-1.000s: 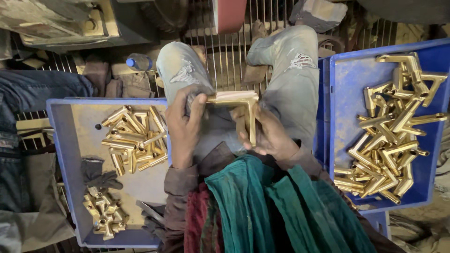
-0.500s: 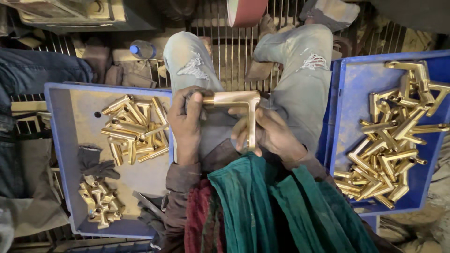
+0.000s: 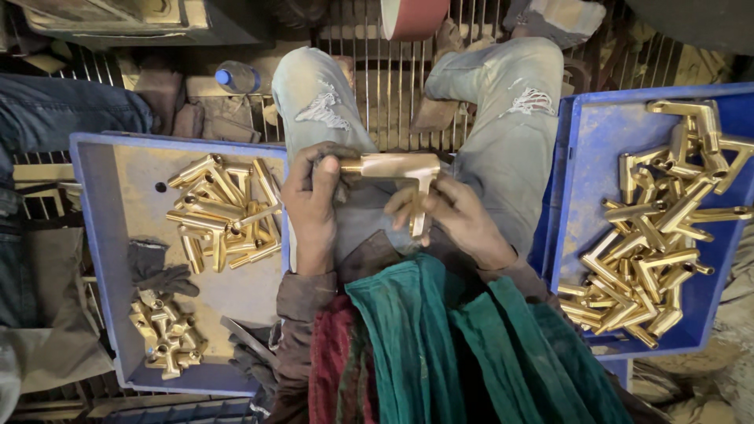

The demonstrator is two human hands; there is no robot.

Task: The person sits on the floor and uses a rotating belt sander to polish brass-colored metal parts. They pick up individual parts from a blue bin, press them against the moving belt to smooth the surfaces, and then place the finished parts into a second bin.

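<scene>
I hold an L-shaped brass fitting [image 3: 397, 169] over my lap, between my knees. My left hand [image 3: 312, 206] grips its long horizontal arm at the left end. My right hand [image 3: 455, 220] closes around the short arm that points down toward me. A blue tray [image 3: 98, 235] on my left carries a pile of brass fittings [image 3: 224, 212] and a smaller heap of brass pieces [image 3: 165, 334]. Another blue tray [image 3: 585, 157] on my right holds many more bent brass fittings [image 3: 664, 228].
A dark glove [image 3: 157, 267] lies in the left tray. A plastic bottle [image 3: 236, 77] rests beyond my left knee on a metal grate floor [image 3: 389, 71]. A red-rimmed wheel [image 3: 414, 16] stands ahead. Another person's jeans-clad leg [image 3: 63, 114] is at far left.
The fitting has shifted slightly lower and my hands have adjusted their grip on it; the view has drifted a little. The trays' contents are unchanged.
</scene>
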